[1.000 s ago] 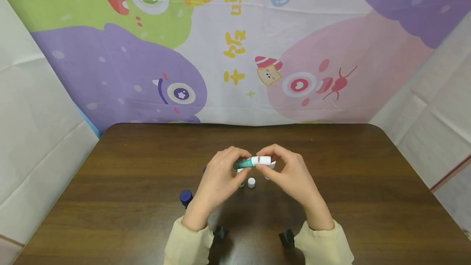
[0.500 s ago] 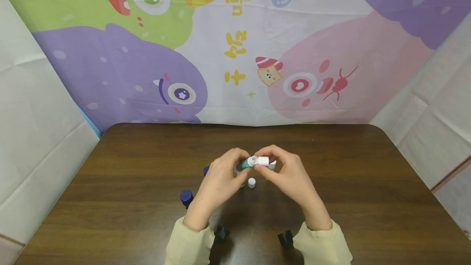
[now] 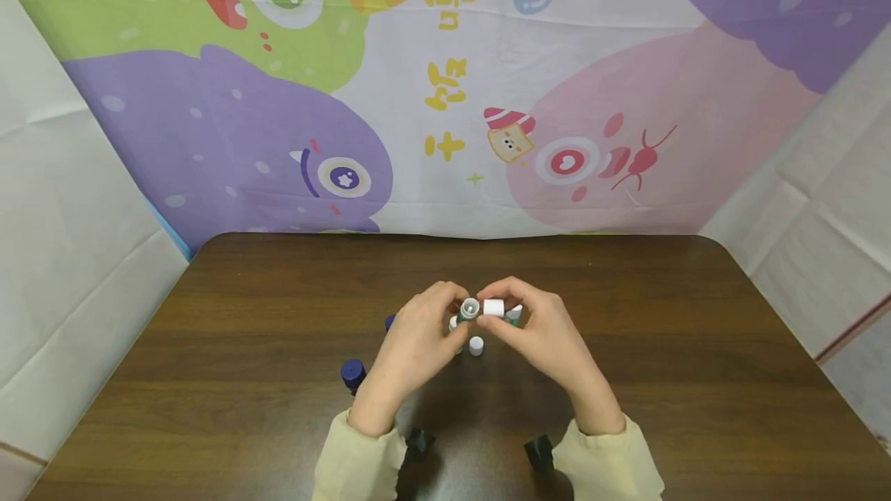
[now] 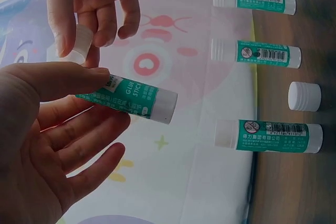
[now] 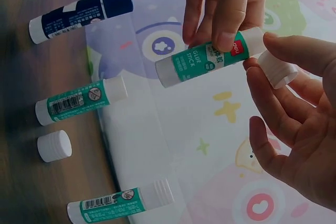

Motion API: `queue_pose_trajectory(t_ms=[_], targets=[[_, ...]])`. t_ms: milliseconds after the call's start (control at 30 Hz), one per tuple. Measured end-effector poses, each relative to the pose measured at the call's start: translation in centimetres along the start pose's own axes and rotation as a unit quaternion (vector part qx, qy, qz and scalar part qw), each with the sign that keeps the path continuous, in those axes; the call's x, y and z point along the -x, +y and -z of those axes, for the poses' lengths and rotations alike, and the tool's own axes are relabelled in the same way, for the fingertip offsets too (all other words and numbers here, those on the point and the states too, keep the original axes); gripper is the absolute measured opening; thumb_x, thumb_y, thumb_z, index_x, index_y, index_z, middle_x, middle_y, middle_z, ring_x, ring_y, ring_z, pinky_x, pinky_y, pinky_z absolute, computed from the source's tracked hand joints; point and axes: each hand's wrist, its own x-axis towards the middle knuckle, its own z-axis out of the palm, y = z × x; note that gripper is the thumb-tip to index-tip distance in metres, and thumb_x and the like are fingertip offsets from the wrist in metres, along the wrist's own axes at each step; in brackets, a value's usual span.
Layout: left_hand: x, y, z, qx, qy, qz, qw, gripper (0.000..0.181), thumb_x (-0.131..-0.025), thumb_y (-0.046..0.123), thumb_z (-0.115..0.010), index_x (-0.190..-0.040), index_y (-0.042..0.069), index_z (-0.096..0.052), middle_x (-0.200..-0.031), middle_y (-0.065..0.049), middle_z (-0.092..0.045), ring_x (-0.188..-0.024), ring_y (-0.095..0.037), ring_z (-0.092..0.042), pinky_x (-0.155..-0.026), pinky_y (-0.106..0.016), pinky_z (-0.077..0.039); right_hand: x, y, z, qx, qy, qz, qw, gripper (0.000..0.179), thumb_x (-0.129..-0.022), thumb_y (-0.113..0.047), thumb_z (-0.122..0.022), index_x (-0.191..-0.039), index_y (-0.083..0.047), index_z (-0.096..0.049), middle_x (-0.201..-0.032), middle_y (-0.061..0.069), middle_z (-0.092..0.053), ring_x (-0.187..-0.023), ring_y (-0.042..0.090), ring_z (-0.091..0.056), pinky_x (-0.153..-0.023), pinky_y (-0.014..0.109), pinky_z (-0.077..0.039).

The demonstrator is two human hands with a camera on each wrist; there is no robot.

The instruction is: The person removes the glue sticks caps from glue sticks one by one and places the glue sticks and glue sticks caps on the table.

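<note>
My left hand point(image 3: 418, 335) holds a green-labelled glue stick point(image 4: 131, 95) between thumb and fingers, above the table. Its cap is off, and the round white mouth faces up toward the head camera. Just to the right, my right hand point(image 3: 539, 323) pinches the white cap point(image 3: 493, 308) by its sides. In the right wrist view the cap point(image 5: 275, 69) is tilted beside the tube's uncapped end, its hollow end turned away from the tube. Beneath the hands, a second white cap point(image 3: 476, 346) stands on the table.
Several green-labelled glue sticks stand upright on the brown table point(image 3: 661, 346), one of them point(image 4: 281, 136) near the loose cap. To the left are glue sticks with dark blue caps point(image 3: 353, 373). A cartoon-printed cloth point(image 3: 445, 199) hangs behind the table's far edge.
The cap, in line with the tube a second ago, has come away to the right in my right hand. My left hand has tipped the glue stick's mouth toward the head camera.
</note>
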Motion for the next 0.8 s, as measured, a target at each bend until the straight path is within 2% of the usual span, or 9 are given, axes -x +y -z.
queue_pose_trajectory(t_ms=[133,267,367,467,567,667,800], targets=[[0.1,-0.1,0.0,0.006,0.0,0.003,1.0,0.021,-0.076,0.008,-0.068,-0.093,0.016,-0.059,-0.088,0.008,-0.059,-0.076,-0.007,-0.056,-0.063,-0.023,-0.043,0.0,0.1,0.0,0.003,-0.004,-0.003,1.0,0.021,-0.079,-0.024,-0.071,-0.098,-0.019,-0.063,-0.083,-0.006,-0.063,-0.059,0.01,-0.047,-0.052,0.025,-0.041],[0.2,-0.2,0.1,0.016,-0.003,0.019,0.9997,0.021,-0.075,0.007,-0.068,-0.092,0.016,-0.059,-0.09,0.008,-0.06,-0.081,-0.008,-0.06,-0.065,-0.023,-0.045,-0.1,0.2,0.1,0.02,-0.008,-0.021,0.9996,0.022,-0.078,-0.022,-0.072,-0.098,-0.017,-0.062,-0.084,-0.006,-0.065,-0.065,0.009,-0.053,-0.056,0.026,-0.043],[0.2,-0.2,0.1,0.019,-0.006,0.036,0.9991,0.018,-0.076,0.007,-0.068,-0.09,0.014,-0.059,-0.087,0.005,-0.059,-0.08,-0.01,-0.06,-0.065,-0.024,-0.046,-0.1,0.3,0.1,0.025,-0.017,-0.045,0.9985,0.027,-0.078,-0.022,-0.072,-0.1,-0.014,-0.059,-0.086,-0.005,-0.066,-0.073,0.009,-0.059,-0.061,0.025,-0.045],[0.2,-0.2,0.2,0.02,-0.01,0.054,0.9983,0.016,-0.076,0.008,-0.068,-0.087,0.012,-0.058,-0.085,0.002,-0.058,-0.076,-0.011,-0.06,-0.063,-0.024,-0.047,-0.1,0.3,-0.1,0.027,-0.029,-0.071,0.9967,0.03,-0.078,-0.025,-0.072,-0.099,-0.013,-0.056,-0.081,-0.004,-0.064,-0.069,0.01,-0.058,-0.06,0.023,-0.044],[0.2,-0.2,0.2,0.012,-0.018,0.067,0.9975,0.015,-0.075,0.008,-0.068,-0.085,0.011,-0.058,-0.082,0.001,-0.059,-0.074,-0.012,-0.06,-0.062,-0.024,-0.048,0.0,0.4,-0.3,0.038,-0.04,-0.086,0.9947,0.024,-0.078,-0.027,-0.071,-0.093,-0.015,-0.055,-0.07,-0.004,-0.06,-0.061,0.01,-0.055,-0.055,0.023,-0.043],[0.3,-0.3,0.3,-0.006,-0.028,0.073,0.9969,0.014,-0.075,0.01,-0.069,-0.084,0.012,-0.059,-0.079,0.001,-0.058,-0.071,-0.012,-0.058,-0.061,-0.025,-0.047,0.0,0.4,-0.5,0.073,-0.05,-0.078,0.993,0.019,-0.078,-0.027,-0.071,-0.086,-0.018,-0.056,-0.059,-0.005,-0.053,-0.051,0.008,-0.048,-0.048,0.022,-0.039],[0.4,-0.4,0.3,-0.04,-0.039,0.076,0.9956,0.015,-0.075,0.014,-0.071,-0.084,0.014,-0.059,-0.076,0.003,-0.057,-0.066,-0.009,-0.052,-0.058,-0.026,-0.042,0.0,0.5,-0.9,0.135,-0.065,-0.054,0.9873,0.016,-0.078,-0.029,-0.071,-0.081,-0.019,-0.058,-0.053,-0.009,-0.043,-0.046,0.003,-0.036,-0.045,0.019,-0.032]])
